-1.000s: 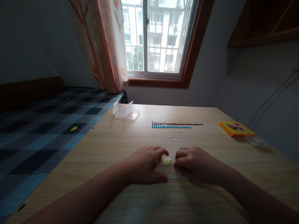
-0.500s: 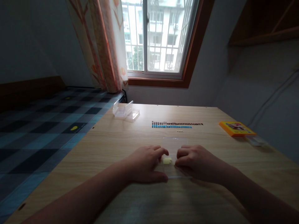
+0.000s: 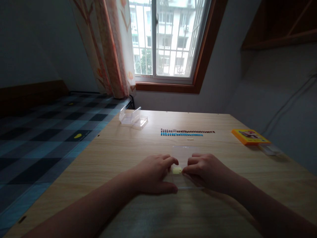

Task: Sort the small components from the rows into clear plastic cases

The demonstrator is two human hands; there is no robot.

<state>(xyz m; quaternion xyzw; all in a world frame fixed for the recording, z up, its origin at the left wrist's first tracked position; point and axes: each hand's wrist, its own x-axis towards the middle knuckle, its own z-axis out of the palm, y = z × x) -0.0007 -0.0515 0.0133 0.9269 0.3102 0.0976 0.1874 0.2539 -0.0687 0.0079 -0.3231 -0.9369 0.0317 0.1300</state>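
Head view shows one yellow block (image 3: 176, 171), one clear tray (image 3: 183, 153), left hand (image 3: 155, 173) spread, right hand (image 3: 209, 172), grip unclear.

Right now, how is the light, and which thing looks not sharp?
In the head view, the window is partly washed out by glare; in the same view, the left hand and right hand look dim, with soft shadows on the table; in the head view, the clear plastic beside the orange box looks blurred.

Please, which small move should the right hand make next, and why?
Perhaps the right hand should gently press the right end of the pale yellow block: its fingers are right beside that end, and the left hand lies at the clear plastic case's left edge, placed to steady it.
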